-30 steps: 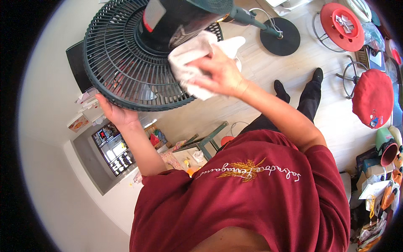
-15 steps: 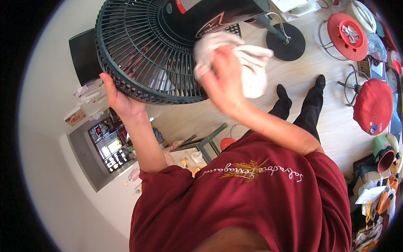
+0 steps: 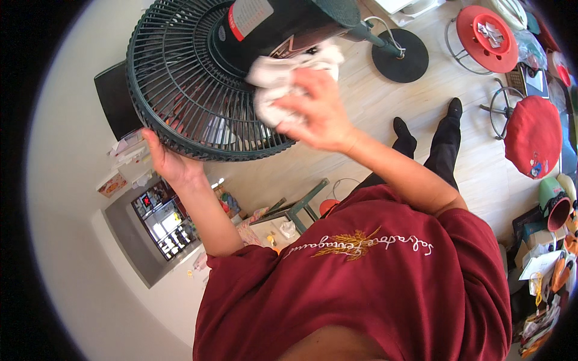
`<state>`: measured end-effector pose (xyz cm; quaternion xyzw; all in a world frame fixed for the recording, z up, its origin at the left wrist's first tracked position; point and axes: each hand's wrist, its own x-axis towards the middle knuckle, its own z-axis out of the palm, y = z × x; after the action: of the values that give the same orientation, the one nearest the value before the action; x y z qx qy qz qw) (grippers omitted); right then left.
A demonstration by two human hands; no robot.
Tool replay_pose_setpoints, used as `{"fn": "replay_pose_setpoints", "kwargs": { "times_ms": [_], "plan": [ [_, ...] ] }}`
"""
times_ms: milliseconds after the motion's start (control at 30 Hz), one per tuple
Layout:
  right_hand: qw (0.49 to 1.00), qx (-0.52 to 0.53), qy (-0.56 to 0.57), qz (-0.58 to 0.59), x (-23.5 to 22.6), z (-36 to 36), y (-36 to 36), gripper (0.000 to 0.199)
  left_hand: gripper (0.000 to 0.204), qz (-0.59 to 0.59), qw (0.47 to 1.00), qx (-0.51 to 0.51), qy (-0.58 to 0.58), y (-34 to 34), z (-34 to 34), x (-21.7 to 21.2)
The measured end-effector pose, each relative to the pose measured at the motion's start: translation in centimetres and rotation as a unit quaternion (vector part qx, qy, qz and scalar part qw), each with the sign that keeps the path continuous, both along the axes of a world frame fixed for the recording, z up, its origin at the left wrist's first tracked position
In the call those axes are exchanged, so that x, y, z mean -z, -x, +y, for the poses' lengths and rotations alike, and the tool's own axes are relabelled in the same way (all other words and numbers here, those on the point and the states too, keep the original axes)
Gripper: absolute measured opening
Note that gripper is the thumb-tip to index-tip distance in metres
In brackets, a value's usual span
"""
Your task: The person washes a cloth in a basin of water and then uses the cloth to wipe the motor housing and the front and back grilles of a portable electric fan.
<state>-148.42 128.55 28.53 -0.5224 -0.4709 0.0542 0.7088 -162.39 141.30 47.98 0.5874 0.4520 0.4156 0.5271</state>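
A dark green standing fan (image 3: pixel 180 78) fills the upper left, its round wire guard and motor housing toward me. My left hand (image 3: pixel 174 165) grips the guard's lower rim, thumb on the outer side, the other fingers partly hidden behind it. In my right hand (image 3: pixel 319 111) is a bunched white cloth (image 3: pixel 271 72). The cloth presses on the guard beside the motor housing (image 3: pixel 265 33) and is a little blurred. Behind the housing, the fan's pole runs to a round dark base (image 3: pixel 400 55) on the floor.
At the right stand a red round stool (image 3: pixel 486 39) with papers on it and a stool with a red cloth cover (image 3: pixel 533 137). Assorted goods crowd the right edge, including a green container (image 3: pixel 551 195). A green-framed chair (image 3: pixel 307 204) is below the fan; a black box-like object (image 3: pixel 117 99) is beyond its guard.
My right hand has moved the cloth left and slightly down over the guard. The left hand keeps its hold on the rim. The whole view has shifted a little.
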Motion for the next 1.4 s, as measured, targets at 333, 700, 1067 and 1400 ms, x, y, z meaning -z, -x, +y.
{"fn": "replay_pose_setpoints", "kwargs": {
  "times_ms": [333, 700, 1067, 1400],
  "plan": [
    [0.868, -0.002, 0.149, 0.475, 5.8, 4.4, -0.7, 0.038, 0.057, -0.041, 0.998, -0.034, 0.035, -0.8, -0.4, 0.1],
    [0.954, -0.110, -0.131, 0.246, -13.3, 2.1, 2.0, 0.023, 0.056, -0.077, 0.983, 0.078, 0.149, 3.0, 3.0, 1.1],
    [0.988, -0.112, -0.020, 0.101, -9.2, 2.5, 0.4, 0.025, 0.053, -0.037, 0.998, 0.024, 0.046, 0.5, 0.0, 0.6],
    [0.904, -0.193, 0.200, 0.325, 7.1, -4.1, -3.6, 0.023, 0.061, -0.058, 0.998, 0.005, 0.037, 0.2, 0.2, 0.8]
  ]
}}
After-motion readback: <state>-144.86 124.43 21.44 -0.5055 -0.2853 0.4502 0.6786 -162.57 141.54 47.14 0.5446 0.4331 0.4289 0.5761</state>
